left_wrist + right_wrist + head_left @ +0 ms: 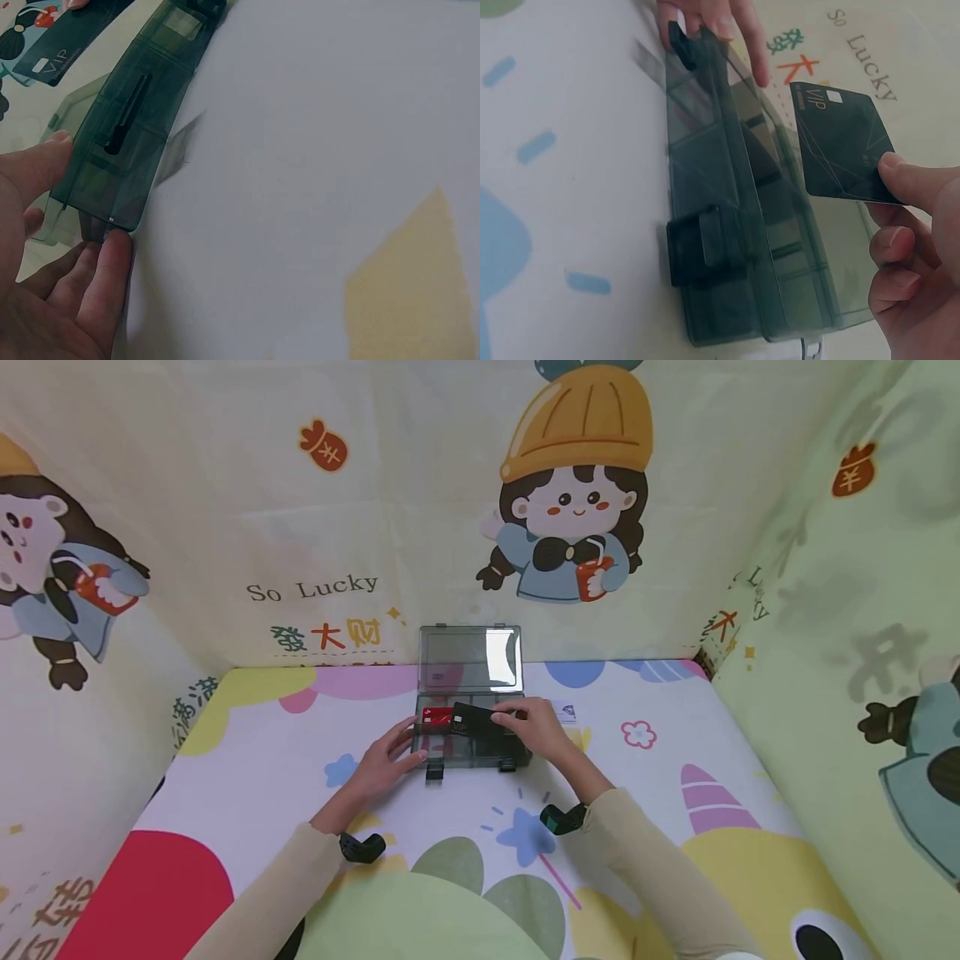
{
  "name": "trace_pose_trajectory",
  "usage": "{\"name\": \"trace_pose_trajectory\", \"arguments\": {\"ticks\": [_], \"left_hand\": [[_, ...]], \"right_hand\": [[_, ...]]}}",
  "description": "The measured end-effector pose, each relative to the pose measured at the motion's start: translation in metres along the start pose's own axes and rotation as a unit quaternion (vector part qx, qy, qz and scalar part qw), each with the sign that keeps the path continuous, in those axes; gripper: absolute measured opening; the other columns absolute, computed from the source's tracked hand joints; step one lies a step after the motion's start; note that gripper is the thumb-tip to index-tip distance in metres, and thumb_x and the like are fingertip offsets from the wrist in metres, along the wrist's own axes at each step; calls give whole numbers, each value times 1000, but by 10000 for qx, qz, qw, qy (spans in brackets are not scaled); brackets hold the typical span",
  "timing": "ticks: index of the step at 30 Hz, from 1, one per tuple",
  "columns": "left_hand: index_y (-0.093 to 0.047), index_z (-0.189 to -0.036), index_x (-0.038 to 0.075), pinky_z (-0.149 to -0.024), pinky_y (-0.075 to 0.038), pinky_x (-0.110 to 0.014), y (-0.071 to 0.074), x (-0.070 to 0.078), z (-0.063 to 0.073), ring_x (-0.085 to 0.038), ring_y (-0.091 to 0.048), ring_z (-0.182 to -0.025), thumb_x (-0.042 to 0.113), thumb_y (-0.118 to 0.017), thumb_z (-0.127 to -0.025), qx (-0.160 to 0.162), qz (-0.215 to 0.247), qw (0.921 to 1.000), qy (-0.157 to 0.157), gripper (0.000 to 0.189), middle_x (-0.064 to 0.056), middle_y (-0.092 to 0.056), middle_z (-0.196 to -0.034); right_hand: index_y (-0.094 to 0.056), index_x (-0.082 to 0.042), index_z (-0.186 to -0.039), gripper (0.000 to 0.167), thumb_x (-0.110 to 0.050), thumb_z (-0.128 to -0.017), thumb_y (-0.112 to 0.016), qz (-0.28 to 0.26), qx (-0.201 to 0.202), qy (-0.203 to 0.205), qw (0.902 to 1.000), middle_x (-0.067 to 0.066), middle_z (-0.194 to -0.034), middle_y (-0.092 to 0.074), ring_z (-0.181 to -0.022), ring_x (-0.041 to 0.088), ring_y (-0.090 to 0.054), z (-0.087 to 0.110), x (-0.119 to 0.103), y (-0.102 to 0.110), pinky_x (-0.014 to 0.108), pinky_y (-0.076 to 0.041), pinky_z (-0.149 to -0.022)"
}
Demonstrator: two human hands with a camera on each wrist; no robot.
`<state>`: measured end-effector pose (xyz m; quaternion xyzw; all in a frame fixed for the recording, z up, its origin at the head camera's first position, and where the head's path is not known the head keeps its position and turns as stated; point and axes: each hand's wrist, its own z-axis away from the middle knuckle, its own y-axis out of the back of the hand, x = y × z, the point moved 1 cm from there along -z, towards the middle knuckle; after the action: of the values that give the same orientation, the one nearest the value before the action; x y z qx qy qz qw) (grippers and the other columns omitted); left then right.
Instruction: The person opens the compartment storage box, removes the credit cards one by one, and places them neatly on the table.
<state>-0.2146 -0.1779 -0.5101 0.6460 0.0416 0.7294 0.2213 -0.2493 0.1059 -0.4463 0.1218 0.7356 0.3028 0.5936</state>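
A translucent dark green compartment box (468, 754) stands on the table with its clear lid (453, 660) raised at the back. At its left end my left hand (385, 764) holds the box, thumb toward the front and fingers around the end. My right hand (531, 725) pinches a black card (472, 718) marked VIP by one edge, between thumb and fingers. In the right wrist view this card (840, 142) is tilted above the compartments. A red card (437, 717) is at the back left of the box, partly overlapped by the black one.
Two dark latches hang at the box front, the left latch (434, 770) and the right latch (507, 765). A pale card (566, 712) lies on the table beyond my right hand. A patterned cloth backdrop (420, 527) rises behind the table.
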Motion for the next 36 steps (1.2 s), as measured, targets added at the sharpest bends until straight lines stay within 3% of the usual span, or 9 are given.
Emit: {"name": "trace_pose_trajectory", "arguments": {"ticks": [8, 22, 36], "left_hand": [[-26, -153, 31, -108, -43, -45, 1, 6, 4, -32, -32, -145, 32, -65, -92, 82, -187, 9998, 62, 72, -16, -29, -158], [-27, -153, 30, -110, -41, -44, 1, 4, 6, -31, -32, -145, 27, -65, -93, 103, -76, 9999, -12, 70, -15, -31, -157], [-26, -153, 30, -109, -42, -45, -1, 7, 5, -31, -30, -146, 28, -64, -94, 51, -74, 9999, 58, 71, -15, -29, -158]], "right_hand": [[-75, -11, -106, 18, -19, -91, -67, 1, 22, -27, 10000, 7, -101, -73, -71, 15, -51, 5, 3, 9, 23, -45, -60], [-75, -10, -106, 19, -18, -91, -67, 64, 216, -221, 9995, 10, -102, -73, -75, 19, -52, 18, 11, 32, 25, -45, -64], [-75, -10, -108, 21, -19, -92, -67, 3, 356, -369, 9987, 10, -105, -73, -74, 22, -51, 25, 26, 46, 24, -43, -60]]}}
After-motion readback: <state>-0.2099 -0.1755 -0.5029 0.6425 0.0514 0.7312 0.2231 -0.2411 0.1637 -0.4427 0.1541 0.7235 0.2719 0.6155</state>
